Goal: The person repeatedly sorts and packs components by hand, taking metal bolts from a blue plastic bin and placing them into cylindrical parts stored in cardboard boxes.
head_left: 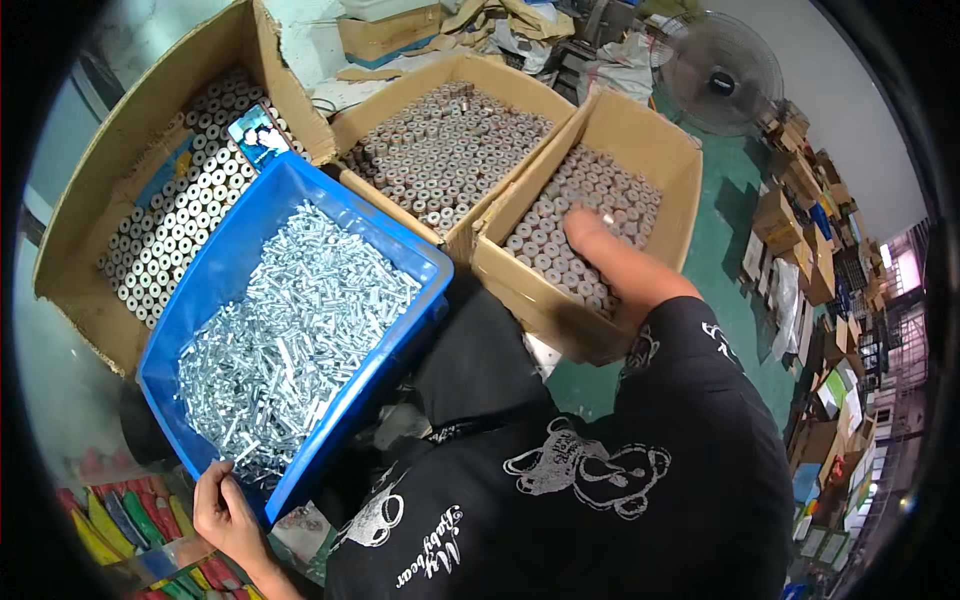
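At the near corner of the blue plastic bin (160,400), my left hand (225,512) is closed, with a small silver metal pin (247,452) at its fingertips. The bin holds a heap of similar shiny metal pins (300,320). My right hand (588,232) reaches into the right cardboard box (650,135), low over the grey metal cylinders (560,262) with holes in their ends. Its fingers look curled and a little blurred, and their tips are partly hidden. A bright small spot shows beside them; I cannot tell whether the hand holds it.
The middle cardboard box (360,115) and the large left box (75,270) hold rows of similar cylinders. A phone (258,137) leans at the bin's far corner. A fan (720,80) stands back right. Stacked cartons (790,220) line the right; colourful bundles (120,520) lie lower left.
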{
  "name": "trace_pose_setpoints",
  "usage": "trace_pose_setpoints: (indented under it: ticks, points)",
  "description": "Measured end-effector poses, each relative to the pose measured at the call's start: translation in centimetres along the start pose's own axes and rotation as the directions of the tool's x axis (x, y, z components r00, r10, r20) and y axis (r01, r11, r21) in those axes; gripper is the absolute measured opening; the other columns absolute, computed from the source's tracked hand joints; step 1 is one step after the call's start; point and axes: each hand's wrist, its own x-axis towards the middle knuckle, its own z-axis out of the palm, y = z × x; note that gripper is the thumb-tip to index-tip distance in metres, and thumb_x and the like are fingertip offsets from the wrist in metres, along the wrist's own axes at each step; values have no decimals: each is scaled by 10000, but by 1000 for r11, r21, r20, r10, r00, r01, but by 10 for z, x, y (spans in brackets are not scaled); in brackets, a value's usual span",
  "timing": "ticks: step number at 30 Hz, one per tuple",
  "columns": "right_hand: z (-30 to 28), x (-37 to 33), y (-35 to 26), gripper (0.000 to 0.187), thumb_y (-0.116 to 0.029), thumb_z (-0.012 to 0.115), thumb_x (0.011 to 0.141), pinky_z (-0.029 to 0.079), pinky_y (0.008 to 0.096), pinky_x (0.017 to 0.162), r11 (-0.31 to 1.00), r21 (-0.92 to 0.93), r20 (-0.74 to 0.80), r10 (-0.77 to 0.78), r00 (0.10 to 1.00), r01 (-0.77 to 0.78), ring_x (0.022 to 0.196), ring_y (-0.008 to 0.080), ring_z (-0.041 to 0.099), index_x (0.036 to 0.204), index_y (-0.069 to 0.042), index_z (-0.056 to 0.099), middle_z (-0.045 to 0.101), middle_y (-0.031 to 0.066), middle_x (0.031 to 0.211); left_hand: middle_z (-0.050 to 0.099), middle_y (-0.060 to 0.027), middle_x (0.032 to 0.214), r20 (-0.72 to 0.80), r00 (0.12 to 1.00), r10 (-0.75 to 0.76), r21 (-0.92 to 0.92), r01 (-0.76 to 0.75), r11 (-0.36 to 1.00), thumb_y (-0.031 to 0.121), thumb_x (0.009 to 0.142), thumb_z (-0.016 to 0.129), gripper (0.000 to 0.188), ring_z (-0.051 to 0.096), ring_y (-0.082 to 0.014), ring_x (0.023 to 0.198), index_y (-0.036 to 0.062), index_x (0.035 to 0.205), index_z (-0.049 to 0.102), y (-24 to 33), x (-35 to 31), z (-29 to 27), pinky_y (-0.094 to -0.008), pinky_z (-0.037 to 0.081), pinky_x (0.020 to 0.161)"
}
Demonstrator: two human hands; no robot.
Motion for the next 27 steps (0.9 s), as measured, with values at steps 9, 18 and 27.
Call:
trace_pose_setpoints:
  ticks: [9,18,27]
  points:
    - [-35,19,72,171,-148,615,877,541,321,733,541,778,454,-132,881,-320,825,185,628,990,-25,652,646,105,976,600,-100,757,-25,1000,14,35,-13,999,-67,807,498,137,557,-144,670,-65,855,626,12,6,4,-255,430,605]
    - [-199,117,-121,346,-357,568,875,465,302,510,260,964,36,-331,943,55,584,196,581,998,-54,681,628,79,749,599,-121,707,-68,998,18,135,-9,991,-77,761,519,122,576,-187,628,-51,815,624,22,6,0,-282,442,580]
    - [-120,206,-212,406,-274,567,820,469,446,915,915,402,-97,84,992,-38,1046,366,602,1104,12,620,624,237,1103,623,-146,680,-42,998,41,214,-31,976,-45,713,573,120,617,-267,598,-1,781,662,27,12,1,-329,485,568]
